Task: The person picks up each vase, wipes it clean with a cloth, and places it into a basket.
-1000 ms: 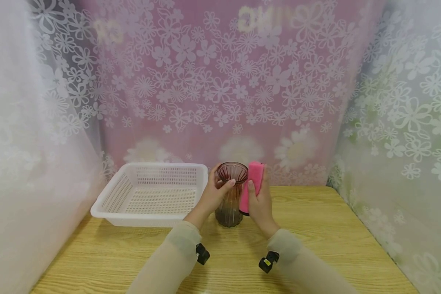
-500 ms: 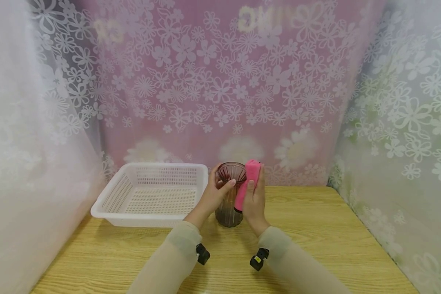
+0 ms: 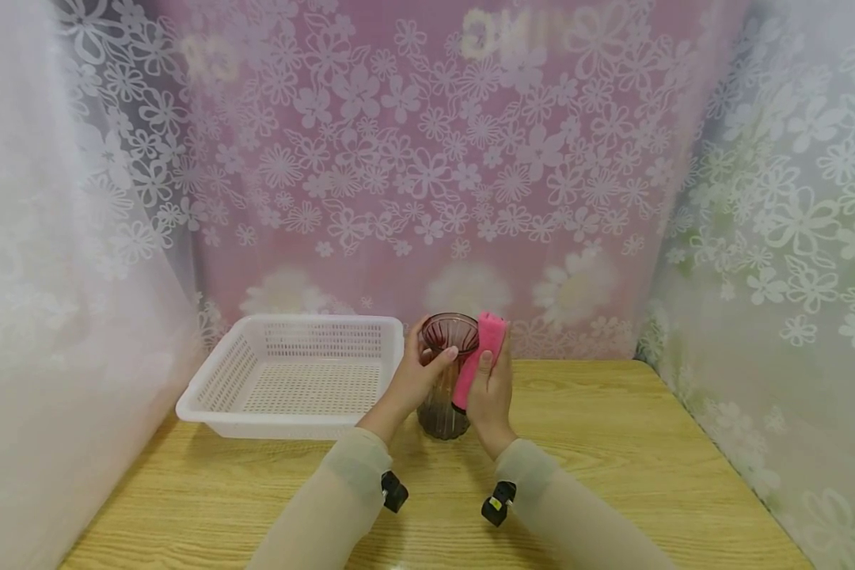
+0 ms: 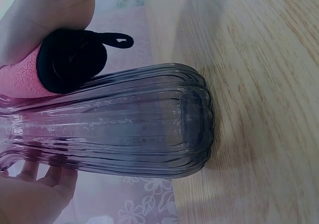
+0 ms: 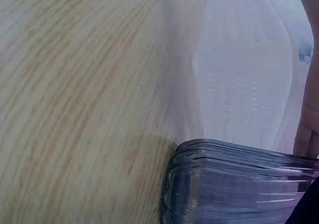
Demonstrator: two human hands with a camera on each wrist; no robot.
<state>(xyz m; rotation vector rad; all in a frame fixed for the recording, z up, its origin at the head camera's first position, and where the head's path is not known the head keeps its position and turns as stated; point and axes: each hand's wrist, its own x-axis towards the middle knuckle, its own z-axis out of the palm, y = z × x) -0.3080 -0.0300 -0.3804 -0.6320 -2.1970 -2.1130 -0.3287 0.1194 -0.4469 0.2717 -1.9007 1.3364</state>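
Note:
A ribbed glass vase (image 3: 443,400), pink at the flared rim and smoky grey toward its base, stands upright on the wooden table. My left hand (image 3: 415,380) grips its neck, thumb across the front and fingers round the left side. On the other side, my right hand (image 3: 492,392) holds a rolled pink cloth (image 3: 470,378) with black edging along the vase's right side. In the left wrist view, the cloth's black end (image 4: 72,59) with a small hanging loop overlaps the glass (image 4: 124,124). The right wrist view catches the vase's lower body (image 5: 234,184).
Left of the vase stands a white plastic basket (image 3: 292,427) with slotted walls, close to my left forearm. The wooden table (image 3: 613,459) reaches back to a pink flowered curtain (image 3: 427,198). Pale flowered sheets hang at both sides.
My right hand has moved left with the pink cloth, bringing it against the vase's right side, and has shifted slightly since. The left hand and the vase have stayed in place.

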